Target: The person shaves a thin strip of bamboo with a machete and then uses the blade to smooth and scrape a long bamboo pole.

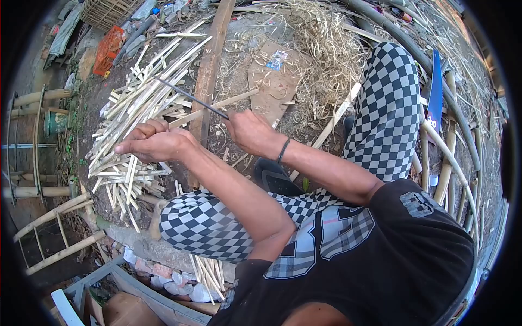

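My right hand [253, 132] is closed around the handle of a long, thin knife [187, 96], whose dark blade points up and to the left. Its grip is mostly hidden in my fist. Left of it, my left hand [157, 142] is curled, thumb outward, at one end of a pale bamboo strip [231, 101]. That strip runs up to the right, passing below the blade and over a wooden plank [212, 65]. Beneath and beyond my left hand lies a heap of split bamboo strips [130, 117].
Curly shavings [331, 49] pile up ahead beside a flattened cardboard piece [272, 79]. A blue-bladed saw [435, 89] stands by my right knee among bamboo poles [447, 157]. An orange crate [107, 50] sits at the upper left, and a bamboo ladder [62, 233] at the lower left.
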Demonstrator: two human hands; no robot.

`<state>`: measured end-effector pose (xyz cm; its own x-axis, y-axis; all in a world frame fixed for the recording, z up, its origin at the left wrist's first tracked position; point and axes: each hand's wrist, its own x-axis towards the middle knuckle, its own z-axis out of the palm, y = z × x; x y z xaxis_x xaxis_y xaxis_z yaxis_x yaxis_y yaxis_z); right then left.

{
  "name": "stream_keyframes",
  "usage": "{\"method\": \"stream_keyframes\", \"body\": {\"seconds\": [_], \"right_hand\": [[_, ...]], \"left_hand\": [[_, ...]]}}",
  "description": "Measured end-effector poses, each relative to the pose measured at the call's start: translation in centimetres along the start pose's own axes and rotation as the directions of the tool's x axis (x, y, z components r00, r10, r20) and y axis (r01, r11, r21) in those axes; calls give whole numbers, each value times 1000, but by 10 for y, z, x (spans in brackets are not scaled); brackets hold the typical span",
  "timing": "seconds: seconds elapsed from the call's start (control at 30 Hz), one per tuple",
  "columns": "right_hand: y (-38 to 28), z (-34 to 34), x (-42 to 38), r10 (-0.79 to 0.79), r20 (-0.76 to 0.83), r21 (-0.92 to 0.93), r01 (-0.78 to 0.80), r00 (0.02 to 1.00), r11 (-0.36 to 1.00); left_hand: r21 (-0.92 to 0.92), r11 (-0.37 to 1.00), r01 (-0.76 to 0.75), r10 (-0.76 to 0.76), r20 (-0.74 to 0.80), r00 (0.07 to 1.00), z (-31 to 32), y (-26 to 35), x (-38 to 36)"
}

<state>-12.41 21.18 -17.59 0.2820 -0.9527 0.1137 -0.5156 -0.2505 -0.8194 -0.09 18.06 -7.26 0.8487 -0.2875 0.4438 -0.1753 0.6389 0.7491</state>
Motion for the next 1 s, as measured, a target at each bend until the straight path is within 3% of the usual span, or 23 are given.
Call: {"method": "stream_keyframes", "body": {"seconds": [0.07,0.17,0.23,0.3,0.37,0.43,0.53,0.57,0.63,0.7,0.77,0.83,0.93,1.0], "right_hand": [[-24,-15,-6,-58,16,-8,59,998,998],[11,12,3,-12,-67,-14,11,998,1000],[71,21,14,261,15,-41,-260,965,965],[92,21,23,232,2,-50,-231,973,972],[75,15,18,336,73,-128,-325,939,937],[45,1,12,273,90,-122,-261,958,958],[25,3,3,1,42,-168,6,999,986],[33,7,5,0,42,-165,7,999,986],[78,23,13,215,-8,-116,-214,977,970],[161,36,22,297,-66,-217,-304,953,928],[155,30,26,317,-46,-249,-319,947,915],[137,23,20,347,-13,-295,-335,938,895],[88,11,3,246,-2,-242,-240,969,940],[103,18,-1,289,-15,-239,-284,957,928]], "left_hand": [[15,1000,14,-14,-3,1000,3,4,-4],[-1,1000,26,-25,63,998,3,6,-4],[25,1000,-14,14,13,1000,-6,0,1],[11,999,37,-36,-98,995,-13,-4,5],[26,999,38,-34,-125,992,-11,-5,1],[77,997,29,-19,-132,991,-2,-2,4],[63,996,59,-53,-91,994,-2,6,-1],[42,996,74,-71,-63,995,-2,7,-1],[38,998,46,-44,-66,997,-6,2,2],[23,1000,17,-15,-69,998,-9,0,3],[-10,997,78,-78,-51,996,-8,0,4],[-7,999,38,-39,-43,998,-2,-1,2],[48,997,68,-67,-30,997,1,8,1],[33,996,84,-82,-39,996,0,9,0]]}}
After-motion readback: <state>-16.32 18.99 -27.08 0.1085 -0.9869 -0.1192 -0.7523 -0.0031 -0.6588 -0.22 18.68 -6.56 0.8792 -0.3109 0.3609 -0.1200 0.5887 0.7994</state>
